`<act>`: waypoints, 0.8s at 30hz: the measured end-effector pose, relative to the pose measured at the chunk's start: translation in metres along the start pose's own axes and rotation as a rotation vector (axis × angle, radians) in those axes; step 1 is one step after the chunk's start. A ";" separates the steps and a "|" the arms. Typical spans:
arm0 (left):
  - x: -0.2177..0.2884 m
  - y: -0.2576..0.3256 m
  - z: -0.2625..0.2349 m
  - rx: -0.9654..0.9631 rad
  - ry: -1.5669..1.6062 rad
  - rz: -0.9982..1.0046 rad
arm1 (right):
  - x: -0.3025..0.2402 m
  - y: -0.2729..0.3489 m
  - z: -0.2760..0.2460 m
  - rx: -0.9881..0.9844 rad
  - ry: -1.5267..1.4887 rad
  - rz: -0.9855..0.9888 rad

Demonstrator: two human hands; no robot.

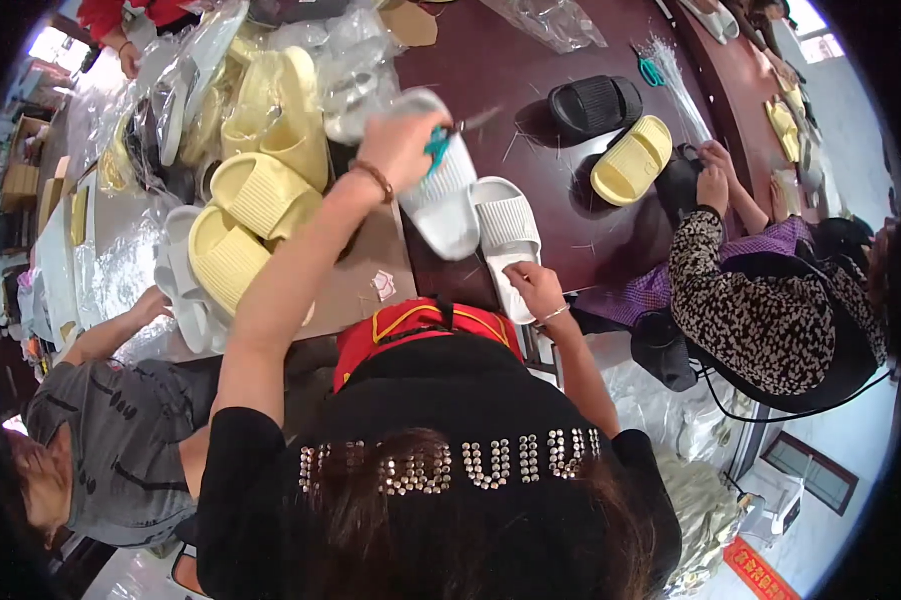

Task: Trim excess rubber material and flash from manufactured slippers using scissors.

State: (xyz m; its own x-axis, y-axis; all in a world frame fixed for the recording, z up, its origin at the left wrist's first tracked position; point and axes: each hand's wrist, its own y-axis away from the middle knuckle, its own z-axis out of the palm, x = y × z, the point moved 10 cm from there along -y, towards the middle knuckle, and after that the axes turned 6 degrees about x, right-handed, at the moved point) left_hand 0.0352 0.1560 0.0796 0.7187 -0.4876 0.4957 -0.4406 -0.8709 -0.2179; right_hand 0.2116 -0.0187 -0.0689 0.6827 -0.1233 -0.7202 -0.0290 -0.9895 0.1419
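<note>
My left hand [401, 152] is closed round scissors with teal handles [437, 150], their blades blurred and pointing right. It is over a white slide slipper [441, 215] lying lengthwise on the table. Just right of that lies a second white slipper [509, 222]. Over its heel end, my right hand [539, 291] has its fingers curled together against the footbed; whatever they pinch, if anything, is too small to make out. Left of my left forearm are yellow slippers [229, 255], with another yellow pair [281, 115] in clear plastic behind them.
A black slipper [596, 108] and a yellow one [633, 160] lie on the dark red table [471, 60], among loose threads. Other teal scissors [651, 68] lie farther back. Co-workers sit left [121, 420] and right [756, 320]. Bagged slippers [176, 110] crowd the far left.
</note>
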 end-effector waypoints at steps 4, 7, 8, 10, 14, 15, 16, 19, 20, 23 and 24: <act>0.032 -0.020 -0.085 0.423 -0.124 0.128 | -0.062 0.005 0.024 -0.299 0.057 -0.152; 0.055 -0.015 -0.131 0.720 -0.037 0.186 | -0.120 0.001 0.068 -0.356 0.010 -0.401; 0.064 -0.014 -0.141 0.743 0.092 0.179 | -0.131 -0.003 0.085 -0.368 0.018 -0.415; 0.070 -0.008 -0.155 0.790 0.344 0.160 | -0.173 -0.016 0.064 -0.126 -0.098 -0.510; 0.010 -0.001 -0.108 0.645 0.424 -0.167 | -0.142 -0.023 0.014 -0.030 -0.284 -0.211; -0.002 0.004 -0.103 0.649 0.417 -0.171 | -0.122 -0.023 0.006 -0.012 -0.183 -0.205; -0.018 0.008 -0.094 0.632 0.499 -0.180 | -0.093 -0.023 0.001 0.011 -0.079 -0.193; -0.037 0.011 -0.074 0.590 0.667 -0.194 | -0.021 -0.016 0.013 -0.042 0.128 -0.052; -0.037 0.012 -0.068 0.552 0.630 -0.223 | 0.000 -0.014 0.020 -0.047 -0.169 0.155; -0.032 0.018 -0.057 0.490 0.556 -0.282 | 0.046 -0.009 0.049 -0.058 -0.757 0.555; -0.022 0.014 -0.051 0.409 0.545 -0.246 | 0.059 -0.017 0.055 0.001 -0.927 0.599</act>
State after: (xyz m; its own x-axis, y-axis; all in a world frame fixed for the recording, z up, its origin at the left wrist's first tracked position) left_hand -0.0137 0.1579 0.1083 0.3539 -0.2671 0.8963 0.0123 -0.9569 -0.2901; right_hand 0.2126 -0.0132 -0.1511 -0.2546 -0.5918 -0.7648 -0.1733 -0.7502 0.6381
